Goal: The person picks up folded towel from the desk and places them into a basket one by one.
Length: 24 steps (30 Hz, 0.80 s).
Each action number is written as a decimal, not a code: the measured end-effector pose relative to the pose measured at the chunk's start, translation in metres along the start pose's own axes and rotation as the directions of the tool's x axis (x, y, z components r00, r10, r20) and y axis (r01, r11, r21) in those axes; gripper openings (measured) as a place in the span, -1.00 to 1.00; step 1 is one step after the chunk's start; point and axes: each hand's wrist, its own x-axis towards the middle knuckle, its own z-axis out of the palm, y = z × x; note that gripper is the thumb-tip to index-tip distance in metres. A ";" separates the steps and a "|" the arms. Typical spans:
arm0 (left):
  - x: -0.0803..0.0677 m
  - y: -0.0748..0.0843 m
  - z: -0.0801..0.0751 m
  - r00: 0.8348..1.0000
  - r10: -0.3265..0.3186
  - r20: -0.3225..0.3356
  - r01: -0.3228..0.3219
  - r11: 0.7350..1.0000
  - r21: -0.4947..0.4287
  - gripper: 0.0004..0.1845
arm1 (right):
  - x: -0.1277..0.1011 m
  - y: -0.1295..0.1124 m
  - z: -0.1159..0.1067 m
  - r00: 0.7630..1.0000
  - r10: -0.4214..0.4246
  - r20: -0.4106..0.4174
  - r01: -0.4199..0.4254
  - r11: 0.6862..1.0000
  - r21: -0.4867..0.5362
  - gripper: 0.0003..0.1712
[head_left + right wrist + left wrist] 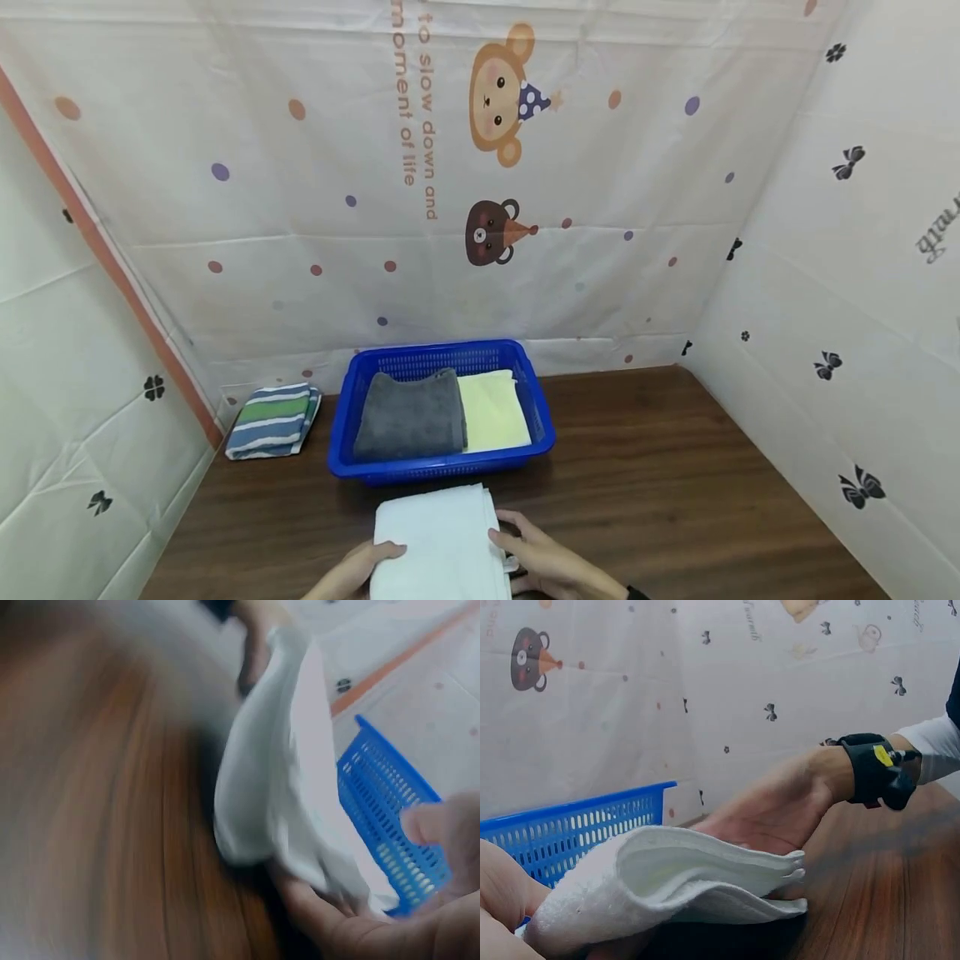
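A folded white towel (442, 542) lies at the table's near edge, just in front of a blue basket (540, 417). My left hand (384, 553) grips its left edge, thumb on top, and in the left wrist view the white towel (675, 877) is raised off the wood. My right hand (512, 533) lies with straight fingers against the towel's right edge. In the right wrist view, which is blurred, the right palm (352, 922) is under the white towel (285, 772) with the thumb apart from it.
The basket holds a folded grey towel (411, 414) and a pale yellow towel (492, 410). A striped blue-green towel (272, 419) lies at the far left by the wall. Printed sheets wall in the brown table (675, 467) on three sides.
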 end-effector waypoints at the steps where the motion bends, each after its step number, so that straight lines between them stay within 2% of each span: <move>1: 0.006 -0.006 -0.004 1.000 -0.003 0.008 0.003 1.000 0.000 -0.41 | 0.001 0.000 0.001 1.000 0.011 -0.007 -0.010 0.999 0.051 -0.10; 3: 0.022 -0.022 -0.014 1.000 -0.009 0.018 0.009 1.000 -0.003 -0.35 | 0.003 0.001 0.002 1.000 0.024 -0.020 -0.022 0.994 0.109 -0.08; 5: 0.040 -0.039 -0.024 0.999 -0.032 0.018 0.032 0.999 -0.010 -0.29 | 0.004 0.000 0.003 0.999 0.029 -0.036 -0.025 0.993 0.112 -0.05; 7: 0.054 -0.053 -0.031 0.998 -0.053 0.029 0.054 0.998 -0.031 -0.22 | 0.004 -0.001 0.003 0.997 0.052 -0.050 -0.049 0.997 0.065 0.00; 9: 0.060 -0.061 -0.034 0.998 -0.061 0.030 0.062 0.997 -0.055 -0.18 | 0.006 -0.002 0.002 0.995 0.081 -0.062 -0.081 0.997 -0.006 0.04; 11: 0.060 -0.063 -0.035 0.996 -0.080 0.046 0.084 0.993 -0.087 -0.12 | 0.009 -0.002 0.001 0.991 0.107 -0.082 -0.114 0.990 -0.088 0.07; 12: 0.058 -0.063 -0.034 0.995 -0.082 0.050 0.087 0.991 -0.105 -0.11 | 0.010 -0.003 0.000 0.991 0.092 -0.097 -0.106 0.984 -0.143 0.07; 14: 0.054 -0.062 -0.035 0.995 -0.090 0.046 0.094 0.990 -0.105 -0.11 | 0.012 -0.003 0.000 0.993 0.019 -0.115 -0.047 0.969 -0.241 0.04; 16: 0.051 -0.061 -0.036 0.995 -0.091 0.029 0.092 0.994 -0.051 -0.15 | 0.013 -0.003 0.001 0.989 -0.075 -0.125 0.032 0.949 -0.315 -0.03; 18: 0.050 -0.062 -0.038 0.998 -0.065 0.008 0.065 0.998 0.022 -0.26 | 0.014 -0.003 0.001 0.976 -0.184 -0.121 0.129 0.923 -0.363 -0.12; 20: 0.049 -0.063 -0.041 0.999 -0.040 -0.010 0.041 0.996 0.083 -0.32 | 0.015 -0.003 0.002 0.969 -0.224 -0.105 0.174 0.919 -0.354 -0.17; 24: 0.048 -0.066 -0.047 0.999 0.027 0.021 -0.029 0.994 0.107 -0.32 | 0.015 -0.002 0.002 0.973 -0.218 -0.073 0.188 0.938 -0.290 -0.19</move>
